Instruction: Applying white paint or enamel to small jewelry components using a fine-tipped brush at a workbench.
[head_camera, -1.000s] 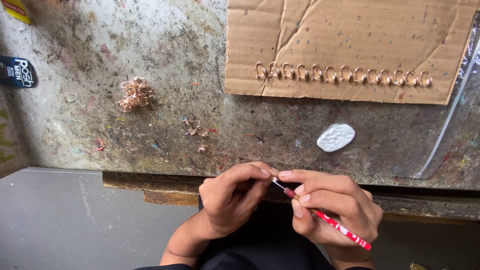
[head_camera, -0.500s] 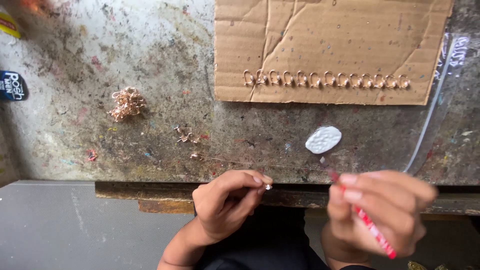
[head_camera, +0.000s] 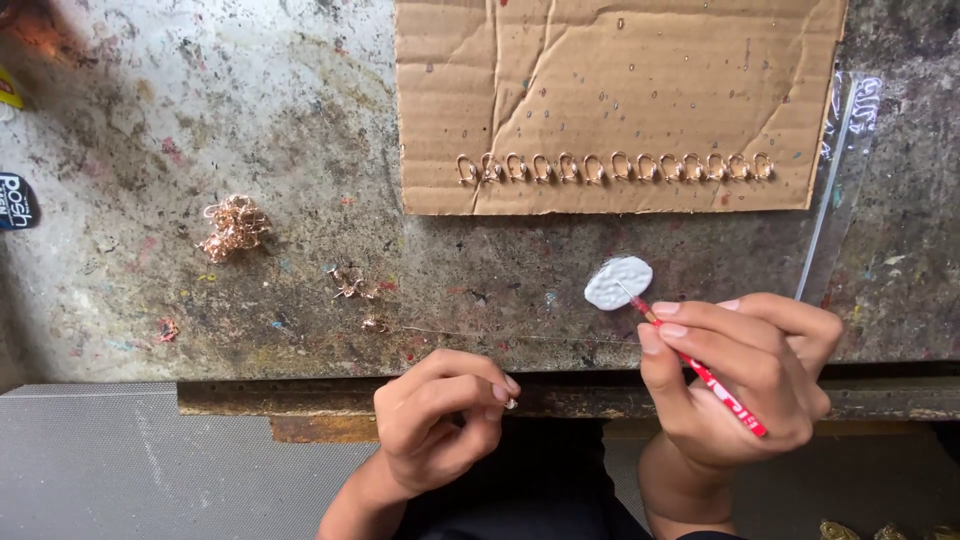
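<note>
The stained workbench (head_camera: 250, 120) fills most of the view, and everything sits in relation to the sheet of cardboard (head_camera: 620, 90) lying at its far side. Along the cardboard's near edge runs a row of small copper-coloured rings (head_camera: 610, 167). Left of the cardboard, well apart, lies a little heap of the same metal bits (head_camera: 232, 228).

Just below the cardboard's lower edge sits a white blob of putty (head_camera: 618, 282); it looks soft and tacky. The right hand (head_camera: 745, 370) is closed pen-fashion round a thin red tool (head_camera: 700, 372), tip touching the blob. It seems light and stiff, best held near the tip.

Nearer still, the left hand (head_camera: 440, 415) pinches a tiny piece (head_camera: 510, 403) between thumb and forefinger: light, slippery, easily dropped.
</note>
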